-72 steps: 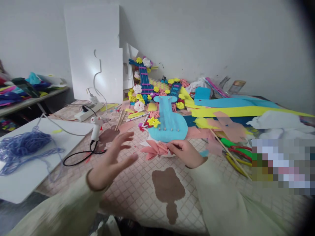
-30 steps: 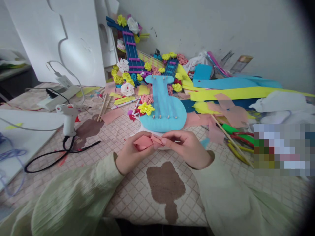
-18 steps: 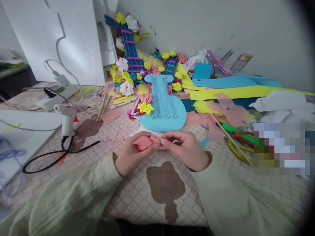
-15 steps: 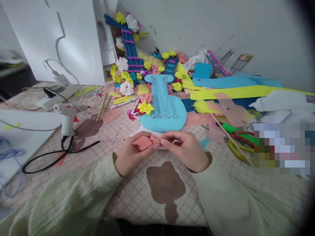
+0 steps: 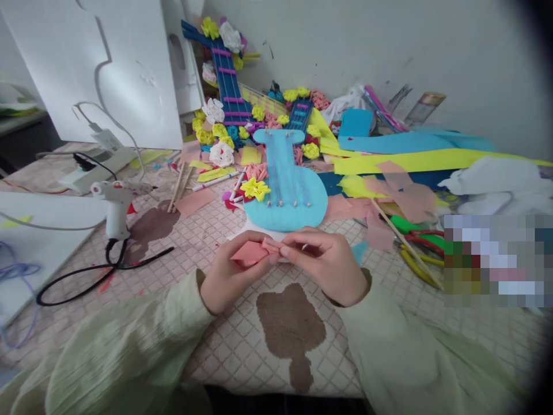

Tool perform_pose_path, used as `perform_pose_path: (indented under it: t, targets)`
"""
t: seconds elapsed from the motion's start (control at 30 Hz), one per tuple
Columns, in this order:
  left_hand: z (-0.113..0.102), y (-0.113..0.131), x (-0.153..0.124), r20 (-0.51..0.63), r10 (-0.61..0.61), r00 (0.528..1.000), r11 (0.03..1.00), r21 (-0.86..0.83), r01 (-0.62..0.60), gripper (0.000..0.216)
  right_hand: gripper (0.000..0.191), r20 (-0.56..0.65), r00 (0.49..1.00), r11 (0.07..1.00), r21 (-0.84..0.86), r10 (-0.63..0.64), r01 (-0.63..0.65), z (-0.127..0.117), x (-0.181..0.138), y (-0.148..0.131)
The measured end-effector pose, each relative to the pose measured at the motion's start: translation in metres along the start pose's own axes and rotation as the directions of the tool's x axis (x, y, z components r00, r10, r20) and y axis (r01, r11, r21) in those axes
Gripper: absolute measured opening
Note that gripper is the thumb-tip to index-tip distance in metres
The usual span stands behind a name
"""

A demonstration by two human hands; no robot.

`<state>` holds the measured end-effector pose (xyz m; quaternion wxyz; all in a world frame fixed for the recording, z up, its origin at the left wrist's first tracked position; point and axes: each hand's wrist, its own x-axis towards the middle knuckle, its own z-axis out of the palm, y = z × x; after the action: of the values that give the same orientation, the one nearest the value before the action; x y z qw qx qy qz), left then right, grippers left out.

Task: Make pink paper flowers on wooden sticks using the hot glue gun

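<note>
At the back edge of the desk (image 5: 203,236), right of centre, I make out a clear jar (image 5: 423,114) with a brownish lid; its contents are too small for me to tell. Centre: a light-blue guitar-shaped piece (image 5: 294,187), smooth-faced, with a narrow neck, rounded body and small round pegs; a crinkled yellow paper flower (image 5: 256,189) sits at its left side. Just in front, toward the desk's front edge, I see the salmon-pink paper (image 5: 249,252), angular, with a pointed left corner and a narrow gathered fold at right. The left hand (image 5: 233,274) has thumb and fingers closed on it; the right hand (image 5: 330,268) pinches the folded end. Toward the desk's left edge stands a white hot-glue gun (image 5: 116,218), its black cord looped on the diamond-patterned tablecloth (image 5: 233,346).
</note>
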<state>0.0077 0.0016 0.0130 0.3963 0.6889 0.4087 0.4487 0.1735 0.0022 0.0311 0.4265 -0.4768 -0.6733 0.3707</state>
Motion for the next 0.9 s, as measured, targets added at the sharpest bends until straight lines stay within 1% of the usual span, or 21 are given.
perform_pose_path:
  t: [0.13,0.2,0.23,0.3,0.37,0.43,0.47,0.53,0.6,0.73,0.9]
  targets:
    - [-0.002,0.0,-0.002,-0.004,0.106,0.994,0.994,0.04,-0.106,0.018,0.009,-0.015,0.997,0.996,-0.056,-0.073,0.072,0.001,-0.002,-0.003]
    - [-0.003,0.0,-0.003,-0.01,0.183,0.983,0.981,0.07,-0.182,0.024,0.01,-0.042,0.984,0.979,-0.114,-0.173,0.168,0.001,-0.003,-0.004]
    - [-0.004,-0.001,-0.004,-0.015,0.231,0.973,0.97,0.087,-0.228,0.027,0.01,-0.061,0.967,0.96,-0.151,-0.246,0.234,0.002,-0.004,-0.004]
    - [-0.006,-0.001,-0.004,-0.023,0.335,0.942,0.936,0.119,-0.331,0.033,0.011,-0.095,0.908,0.896,-0.233,-0.407,0.377,0.002,-0.005,-0.004]
    - [-0.009,0.0,-0.003,-0.017,0.434,0.901,0.891,0.154,-0.427,0.036,0.013,-0.108,0.826,0.808,-0.31,-0.553,0.5,0.002,-0.006,-0.004]
    - [-0.012,0.001,-0.002,0.008,0.508,0.862,0.842,0.206,-0.498,0.038,0.014,-0.091,0.756,0.725,-0.378,-0.649,0.577,0.001,-0.006,-0.004]
    - [-0.013,0.001,-0.002,0.021,0.535,0.845,0.819,0.234,-0.524,0.039,0.015,-0.079,0.729,0.689,-0.409,-0.68,0.599,0.001,-0.006,-0.004]
    - [-0.015,0.003,-0.001,0.038,0.566,0.823,0.781,0.294,-0.551,0.04,0.014,-0.054,0.69,0.629,-0.468,-0.721,0.621,0.0,-0.005,-0.006]
    - [-0.016,0.003,-0.001,0.047,0.576,0.816,0.755,0.353,-0.553,0.039,0.013,-0.042,0.664,0.586,-0.514,-0.746,0.626,0.0,-0.005,-0.008]
    - [-0.017,0.004,-0.001,0.075,0.567,0.82,0.724,0.429,-0.54,0.034,0.016,-0.032,0.646,0.544,-0.571,-0.763,0.615,0.001,-0.005,-0.01]
    - [-0.017,0.004,-0.002,0.073,0.554,0.83,0.732,0.433,-0.526,0.029,0.018,0.002,0.629,0.502,-0.601,-0.777,0.621,-0.001,-0.007,-0.01]
